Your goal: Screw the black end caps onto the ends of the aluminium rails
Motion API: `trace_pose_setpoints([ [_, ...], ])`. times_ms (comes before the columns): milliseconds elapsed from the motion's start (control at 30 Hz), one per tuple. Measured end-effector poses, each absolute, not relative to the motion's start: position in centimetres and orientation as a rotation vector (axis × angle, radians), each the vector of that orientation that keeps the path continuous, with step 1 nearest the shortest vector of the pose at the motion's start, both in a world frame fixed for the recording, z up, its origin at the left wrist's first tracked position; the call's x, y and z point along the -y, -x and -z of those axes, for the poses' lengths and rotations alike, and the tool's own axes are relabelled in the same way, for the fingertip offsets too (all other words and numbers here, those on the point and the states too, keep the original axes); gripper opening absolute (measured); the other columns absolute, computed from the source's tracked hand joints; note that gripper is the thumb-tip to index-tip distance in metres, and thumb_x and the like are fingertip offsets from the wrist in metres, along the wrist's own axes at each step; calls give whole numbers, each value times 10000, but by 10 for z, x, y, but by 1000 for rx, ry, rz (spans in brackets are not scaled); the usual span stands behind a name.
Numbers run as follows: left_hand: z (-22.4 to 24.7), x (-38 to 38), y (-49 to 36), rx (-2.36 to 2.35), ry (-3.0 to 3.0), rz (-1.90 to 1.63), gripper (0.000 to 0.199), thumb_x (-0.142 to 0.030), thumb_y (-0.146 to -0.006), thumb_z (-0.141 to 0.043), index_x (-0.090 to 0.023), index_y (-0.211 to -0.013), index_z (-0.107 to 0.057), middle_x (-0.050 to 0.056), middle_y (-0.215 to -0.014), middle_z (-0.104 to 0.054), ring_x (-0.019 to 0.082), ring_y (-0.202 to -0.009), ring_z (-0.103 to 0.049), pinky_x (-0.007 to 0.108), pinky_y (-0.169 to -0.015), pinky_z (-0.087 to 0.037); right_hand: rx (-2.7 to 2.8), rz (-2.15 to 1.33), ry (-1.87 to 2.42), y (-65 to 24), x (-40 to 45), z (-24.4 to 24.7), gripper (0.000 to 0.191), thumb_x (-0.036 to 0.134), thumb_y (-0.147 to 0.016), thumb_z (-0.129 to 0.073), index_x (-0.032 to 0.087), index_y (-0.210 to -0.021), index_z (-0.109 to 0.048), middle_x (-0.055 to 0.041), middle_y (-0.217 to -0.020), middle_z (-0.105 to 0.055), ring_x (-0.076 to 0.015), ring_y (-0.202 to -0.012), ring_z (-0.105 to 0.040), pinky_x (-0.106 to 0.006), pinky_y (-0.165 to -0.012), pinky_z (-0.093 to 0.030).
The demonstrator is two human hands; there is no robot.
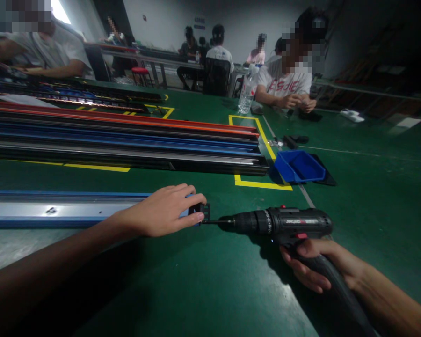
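A long blue and silver rail [73,209] lies along the table on the left. My left hand [168,210] grips its right end, where a small black end piece [206,211] sits between thumb and fingers. My right hand [312,262] is wrapped round the handle of a black power drill [298,222] with red details. The drill points left, and its thin bit reaches the black end piece. Whether the bit sits in a screw is too small to tell.
Orange, blue and black rails [196,140] lie beyond my left hand. A blue bin [298,166] and a water bottle [247,91] stand further back on the green table [372,196]. Across it, a person [284,84] handles something small; another person [63,51] works at the left.
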State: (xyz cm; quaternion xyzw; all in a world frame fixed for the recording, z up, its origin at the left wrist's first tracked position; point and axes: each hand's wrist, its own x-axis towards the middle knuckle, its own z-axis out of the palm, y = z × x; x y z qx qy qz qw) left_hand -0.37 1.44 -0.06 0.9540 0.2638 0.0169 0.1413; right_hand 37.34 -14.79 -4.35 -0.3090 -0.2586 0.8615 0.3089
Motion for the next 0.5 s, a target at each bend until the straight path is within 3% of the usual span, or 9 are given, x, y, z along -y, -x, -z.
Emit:
trace_pose_setpoints([
  [500, 0, -14, 4, -774, -2762, -16, 441, -574, -1053, -344, -289, -1282, -590, 64, -1127, -620, 257, -1010, -584, 398, -867, -441, 694, -2265, 763, -373, 147, 47, 308, 279, -891, -626, 61, -1074, -743, -27, -776, -634, -23, -425, -454, -166, -492, -506],
])
